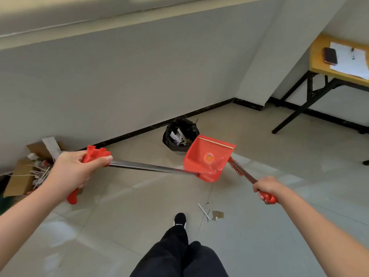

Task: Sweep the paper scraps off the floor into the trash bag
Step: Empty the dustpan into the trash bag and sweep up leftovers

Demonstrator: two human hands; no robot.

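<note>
My left hand [72, 172] grips the red handle of a long metal-shafted dustpan. Its red pan [207, 156] hangs in the air, tilted, just right of the black trash bag [169, 139]. The bag stands open by the wall with white paper inside. My right hand [266, 187] grips the red handle of a broom [242, 173], whose red head is tucked behind the pan's right side. A few paper scraps [211, 213], a white strip and a brown piece, lie on the tiled floor between my right foot and my right arm.
A cardboard box [19, 179] full of sticks and rubbish sits against the wall at the left. At the right stands a yellow-topped folding table [319, 66] bearing a phone [330, 55] and papers. My dark-trousered legs and shoe [179, 218] are below centre.
</note>
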